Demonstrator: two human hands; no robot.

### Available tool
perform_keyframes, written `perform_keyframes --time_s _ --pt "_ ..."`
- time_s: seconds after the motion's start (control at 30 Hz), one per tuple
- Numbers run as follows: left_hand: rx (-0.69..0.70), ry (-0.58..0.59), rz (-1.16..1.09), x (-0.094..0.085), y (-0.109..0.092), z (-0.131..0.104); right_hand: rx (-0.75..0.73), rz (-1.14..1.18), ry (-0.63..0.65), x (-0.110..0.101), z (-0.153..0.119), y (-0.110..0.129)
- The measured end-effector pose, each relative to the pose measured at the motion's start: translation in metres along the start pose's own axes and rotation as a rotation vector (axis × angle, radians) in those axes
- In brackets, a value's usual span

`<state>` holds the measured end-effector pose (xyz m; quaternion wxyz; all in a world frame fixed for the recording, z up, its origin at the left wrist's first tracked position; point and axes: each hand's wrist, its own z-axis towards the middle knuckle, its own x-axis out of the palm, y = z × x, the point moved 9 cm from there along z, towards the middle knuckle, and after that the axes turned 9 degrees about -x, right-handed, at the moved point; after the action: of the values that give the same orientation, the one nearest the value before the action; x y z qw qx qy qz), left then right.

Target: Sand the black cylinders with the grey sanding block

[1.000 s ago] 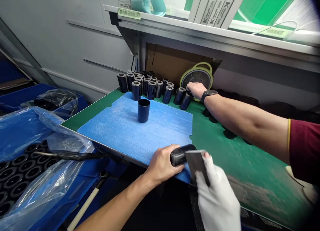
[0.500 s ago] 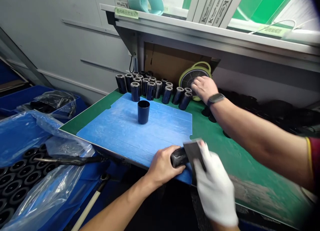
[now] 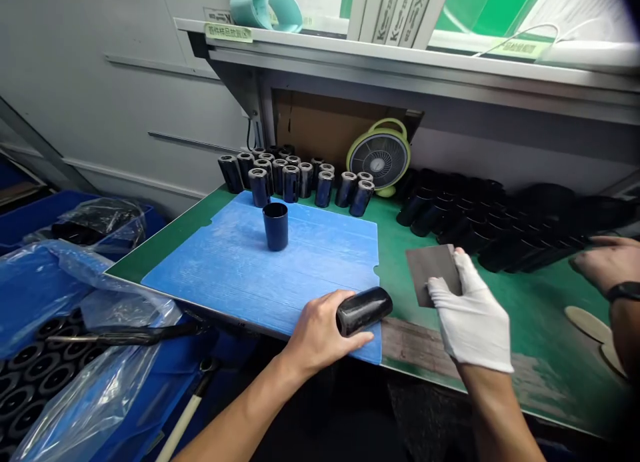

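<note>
My left hand [image 3: 320,325] is bare and closed round one end of a glossy black cylinder [image 3: 367,311], which lies tilted over the blue mat's near right corner. In a white glove, my right hand [image 3: 473,309] pinches a grey sheet of sandpaper [image 3: 434,272] between thumb and fingers. The sheet is held above the green table, to the right of the cylinder and apart from it. On the blue mat [image 3: 220,262] a dark, open-topped cup [image 3: 276,227] stands upright.
Several black cylinders [image 3: 291,182] stand behind the mat, beside a green-rimmed fan [image 3: 377,159]. More dark cylinders [image 3: 470,215] crowd the right, near a co-worker's hand [image 3: 603,265]. A blue bin [image 3: 135,382] with plastic lining holds black cylinders at left. A shelf [image 3: 400,65] overhangs the table.
My right hand has drawn the sandpaper off the cylinder, rightward and up. The co-worker's hand has moved from in front of the fan to the far right.
</note>
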<state>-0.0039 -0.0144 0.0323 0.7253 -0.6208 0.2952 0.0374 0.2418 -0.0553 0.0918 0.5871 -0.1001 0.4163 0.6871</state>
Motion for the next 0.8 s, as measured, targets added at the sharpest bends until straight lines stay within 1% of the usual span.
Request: perform_keyframes --time_s 0.03,0.07,0.13,0.17,0.2,0.27,0.3,0.37,0.4,0.43,0.47,0.53,0.57,0.6,0.67,0.7,0.73,0.8 --pt "0.007 0.001 0.018 0.000 -0.001 0.001 -0.001 0.033 0.014 0.003 -0.009 0.004" --pt "0.016 -0.003 0.029 0.000 -0.001 0.003 -0.032 0.073 0.030 0.006 -0.019 0.013" --pt "0.029 -0.016 0.024 0.000 0.000 0.005 -0.153 0.147 0.055 0.009 -0.041 0.038" --pt "0.029 -0.017 0.008 0.001 0.001 0.006 -0.209 0.181 0.089 0.012 -0.052 0.050" --pt "0.024 -0.014 -0.011 0.002 0.002 0.007 -0.235 0.213 0.121 0.013 -0.062 0.058" --pt "0.010 -0.006 -0.038 0.004 0.005 0.008 -0.235 0.245 0.157 0.015 -0.073 0.065" --pt "0.008 -0.004 -0.042 0.004 0.006 0.008 -0.225 0.226 0.151 0.014 -0.073 0.066" --pt "0.017 -0.011 -0.037 0.004 0.005 0.008 -0.216 0.096 0.101 0.013 -0.065 0.065" --pt "0.022 -0.014 -0.034 0.004 0.004 0.008 -0.224 0.024 0.077 0.012 -0.059 0.066" --pt "0.023 -0.017 -0.035 0.003 0.004 0.007 -0.242 -0.014 0.081 0.014 -0.055 0.068" --pt "0.021 -0.017 -0.040 0.002 0.004 0.008 -0.257 -0.007 0.108 0.017 -0.052 0.070" --pt "0.011 -0.003 -0.057 0.003 0.005 0.008 -0.280 0.087 0.171 0.021 -0.053 0.073" --pt "0.009 0.004 -0.064 0.003 0.006 0.009 -0.278 0.123 0.171 0.021 -0.054 0.073" --pt "0.009 0.009 -0.068 0.003 0.006 0.009 -0.262 0.123 0.148 0.019 -0.055 0.072" --pt "0.008 0.010 -0.069 0.004 0.007 0.010 -0.228 0.042 0.070 0.013 -0.055 0.069" --pt "0.005 0.007 -0.070 0.003 0.007 0.010 -0.224 0.008 0.053 0.012 -0.055 0.069" --pt "0.000 0.003 -0.073 0.003 0.008 0.011 -0.228 0.007 0.075 0.014 -0.056 0.069" --pt "-0.009 0.011 -0.084 0.003 0.008 0.011 -0.240 0.086 0.155 0.019 -0.060 0.070"
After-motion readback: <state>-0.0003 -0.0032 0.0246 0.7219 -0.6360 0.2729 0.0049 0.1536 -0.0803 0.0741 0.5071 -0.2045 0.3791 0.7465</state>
